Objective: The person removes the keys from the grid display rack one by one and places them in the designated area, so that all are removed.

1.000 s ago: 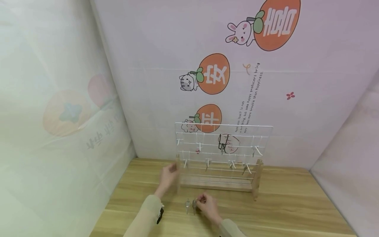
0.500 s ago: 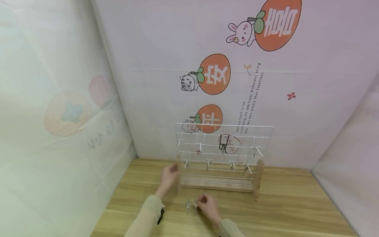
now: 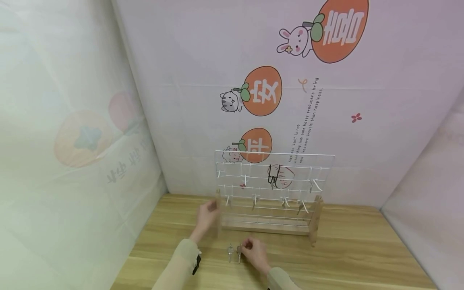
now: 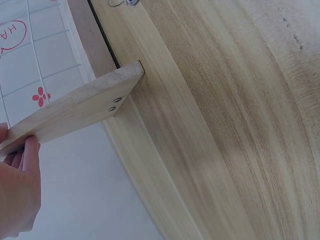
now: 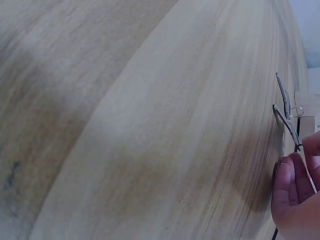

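Observation:
A white wire grid rack (image 3: 274, 153) with wooden ends stands at the back of the table. My left hand (image 3: 206, 217) grips its left wooden side post (image 4: 75, 107), thumb on one face and fingers on the other in the left wrist view. In front of the rack, my right hand (image 3: 255, 253) pinches a metal key (image 3: 239, 253) at its upper end; the right wrist view shows this key (image 5: 286, 122) tilted from the fingertips. Another key (image 3: 230, 252) with a ring lies on the table just to its left.
White hooks (image 3: 315, 184) stick out from the grid, several with keys hanging on them. A black wire hook (image 3: 273, 177) sits on the upper part. Printed cloth walls (image 3: 181, 121) close in the wooden table (image 3: 348, 249) at the back and sides.
The key in my right hand has shifted slightly and looks sharper now than a second ago. My left hand stays on the side post; the rack has not moved.

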`<state>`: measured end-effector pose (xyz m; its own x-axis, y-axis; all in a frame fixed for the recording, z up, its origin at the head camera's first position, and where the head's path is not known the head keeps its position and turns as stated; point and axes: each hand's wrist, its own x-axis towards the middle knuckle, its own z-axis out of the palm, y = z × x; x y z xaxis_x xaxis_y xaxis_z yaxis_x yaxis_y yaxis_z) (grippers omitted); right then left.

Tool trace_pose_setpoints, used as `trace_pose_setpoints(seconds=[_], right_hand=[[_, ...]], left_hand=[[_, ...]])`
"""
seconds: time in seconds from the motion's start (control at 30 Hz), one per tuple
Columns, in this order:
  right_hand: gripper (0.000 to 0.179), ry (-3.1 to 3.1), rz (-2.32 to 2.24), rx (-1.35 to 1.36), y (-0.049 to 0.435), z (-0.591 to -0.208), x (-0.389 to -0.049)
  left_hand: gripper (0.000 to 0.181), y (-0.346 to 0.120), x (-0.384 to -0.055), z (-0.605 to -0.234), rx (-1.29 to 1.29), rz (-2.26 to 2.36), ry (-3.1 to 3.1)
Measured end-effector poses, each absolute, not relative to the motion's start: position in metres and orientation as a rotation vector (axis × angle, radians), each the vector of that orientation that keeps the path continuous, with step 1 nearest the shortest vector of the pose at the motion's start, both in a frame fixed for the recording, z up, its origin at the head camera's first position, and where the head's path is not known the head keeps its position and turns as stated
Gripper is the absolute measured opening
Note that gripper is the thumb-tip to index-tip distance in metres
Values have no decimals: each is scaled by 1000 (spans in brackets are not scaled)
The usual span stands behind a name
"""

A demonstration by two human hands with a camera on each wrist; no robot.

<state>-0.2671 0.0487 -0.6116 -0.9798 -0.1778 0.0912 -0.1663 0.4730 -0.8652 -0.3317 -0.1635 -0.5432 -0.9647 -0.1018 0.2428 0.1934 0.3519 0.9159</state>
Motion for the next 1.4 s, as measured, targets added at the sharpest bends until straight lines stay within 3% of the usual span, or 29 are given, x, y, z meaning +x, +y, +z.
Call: trace_pose_setpoints(seconds=[1.4], right_hand=[[7,2798,-1472,-369,47,-614,-271]], left_hand=[[41,-164,-335,-544,-36,-1668,-2375]])
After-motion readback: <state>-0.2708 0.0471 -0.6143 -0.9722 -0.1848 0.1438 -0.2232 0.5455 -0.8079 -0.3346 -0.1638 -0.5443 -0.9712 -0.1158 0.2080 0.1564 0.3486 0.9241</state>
